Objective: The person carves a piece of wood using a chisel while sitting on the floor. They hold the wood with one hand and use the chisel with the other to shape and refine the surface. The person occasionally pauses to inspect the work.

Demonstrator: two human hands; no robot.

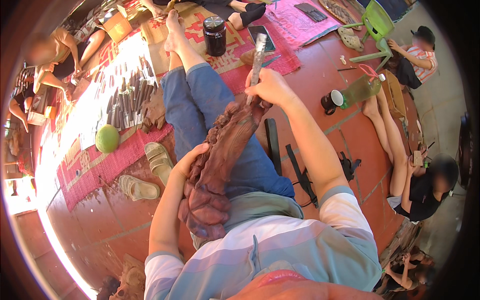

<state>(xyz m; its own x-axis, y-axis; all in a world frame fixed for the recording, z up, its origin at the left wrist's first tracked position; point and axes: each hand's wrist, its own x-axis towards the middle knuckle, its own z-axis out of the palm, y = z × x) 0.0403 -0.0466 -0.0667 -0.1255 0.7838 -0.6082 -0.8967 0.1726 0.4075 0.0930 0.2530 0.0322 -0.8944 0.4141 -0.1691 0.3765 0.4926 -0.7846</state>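
Observation:
A long reddish-brown wood carving (220,165) with rounded lobes and knobbly detail lies aslant over my lap, against my jeans and shirt. My left hand (191,161) is wrapped around its left edge, thumb on top, the other fingers hidden behind the wood. At the carving's far end, my right hand (270,89) grips a slim, mottled grey stick-like tool (258,57) that stands nearly upright. The tool's lower tip meets the wood, or comes very close to it. Its exact kind I cannot make out.
Many carving tools (132,97) lie in rows at left, near a green round fruit (107,138) and sandals (159,162). A black tumbler (214,36) and phone (261,38) are beyond my feet. At right are a mug (330,102), a bottle (362,90) and several seated people.

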